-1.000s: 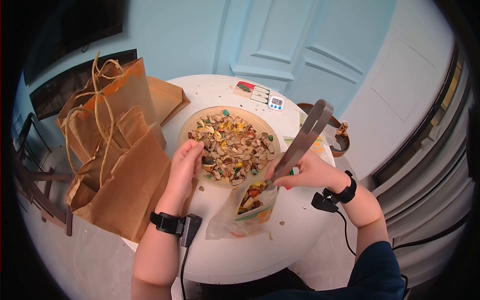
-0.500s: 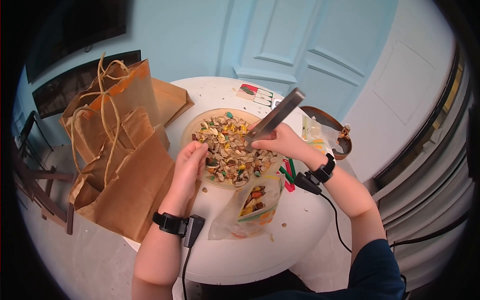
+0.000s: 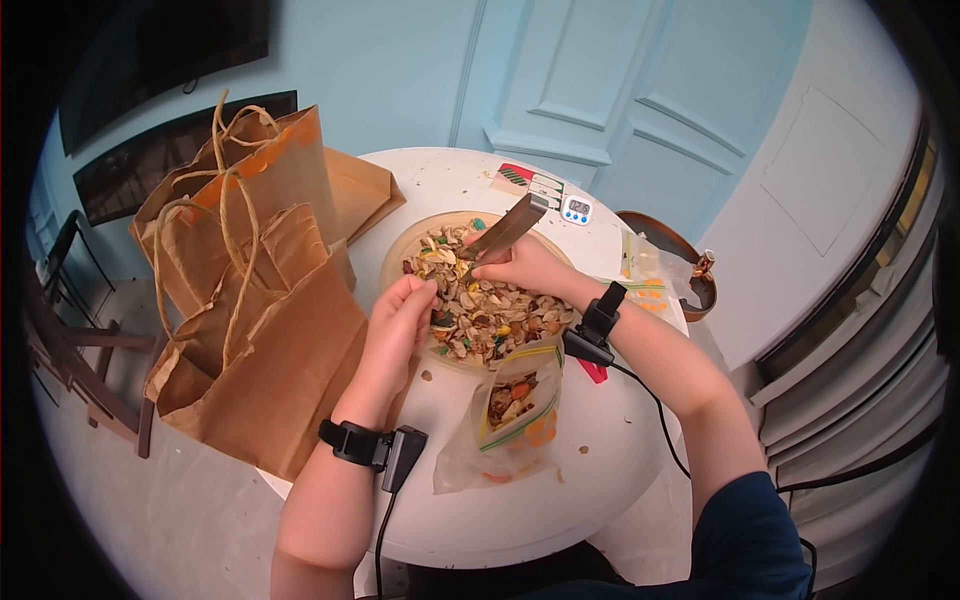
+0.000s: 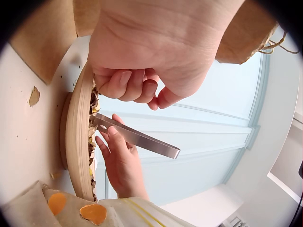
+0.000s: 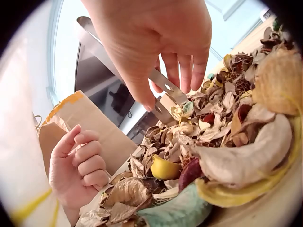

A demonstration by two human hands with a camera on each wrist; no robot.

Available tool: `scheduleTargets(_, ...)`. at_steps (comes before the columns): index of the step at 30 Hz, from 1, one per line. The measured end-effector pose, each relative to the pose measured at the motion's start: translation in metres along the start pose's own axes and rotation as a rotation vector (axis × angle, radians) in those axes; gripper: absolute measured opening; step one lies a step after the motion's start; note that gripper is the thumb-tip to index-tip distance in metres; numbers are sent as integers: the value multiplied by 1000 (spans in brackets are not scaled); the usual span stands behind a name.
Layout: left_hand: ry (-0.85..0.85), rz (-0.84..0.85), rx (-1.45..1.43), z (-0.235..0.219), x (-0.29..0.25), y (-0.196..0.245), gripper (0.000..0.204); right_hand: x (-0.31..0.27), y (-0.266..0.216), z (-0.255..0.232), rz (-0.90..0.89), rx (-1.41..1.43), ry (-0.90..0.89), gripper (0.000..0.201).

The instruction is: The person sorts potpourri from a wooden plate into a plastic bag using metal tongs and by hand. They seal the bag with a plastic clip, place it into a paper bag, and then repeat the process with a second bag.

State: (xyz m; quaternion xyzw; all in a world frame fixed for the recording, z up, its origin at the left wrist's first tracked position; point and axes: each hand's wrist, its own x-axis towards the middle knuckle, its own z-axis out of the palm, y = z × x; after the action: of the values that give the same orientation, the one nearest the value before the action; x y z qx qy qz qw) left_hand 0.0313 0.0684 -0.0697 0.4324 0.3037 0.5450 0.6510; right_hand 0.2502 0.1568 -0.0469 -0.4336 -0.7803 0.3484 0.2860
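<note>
My right hand [image 3: 525, 262] holds metal tongs [image 3: 507, 226] over the round wooden plate [image 3: 398, 255]. In the right wrist view the tips of the tongs [image 5: 163, 113] reach into the potpourri [image 5: 215, 118], dried petals and pods in brown, yellow and green. At the plate's left edge is my left hand [image 3: 398, 320], raised, its fingers curled and thumb against the index fingertip; nothing shows between them in the right wrist view. A clear zip bag [image 3: 540, 430] with orange prints stands at the plate's near side, its mouth spread, with some potpourri inside.
Brown paper bags [image 3: 270, 370] crowd the left side of the white table [image 3: 570, 510]. A small timer [image 3: 576, 209] and a printed card [image 3: 530, 182] lie at the back. Another zip bag [image 3: 648, 285] rests at the right edge. A red strip [image 3: 594, 372] shows near my right wrist.
My right hand has carried the tongs from the zip bag's mouth up and left to the potpourri, tips now lowered into it. My left hand has kept its place by the plate.
</note>
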Motion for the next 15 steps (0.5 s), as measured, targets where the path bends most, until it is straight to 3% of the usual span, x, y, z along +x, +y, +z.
scheduleTargets(3, -8, 10, 31, 0, 0, -1, 21, 3, 14, 0, -48, -8, -61, 42)
scheduleTargets(9, -5, 9, 24, 0, 1, -3, 21, -6, 13, 1, 31, 26, -46, 31)
scheduleTargets(15, -2, 8, 31, 0, 1, -2, 21, -19, -10, -2, 59, 11, -80, 26)
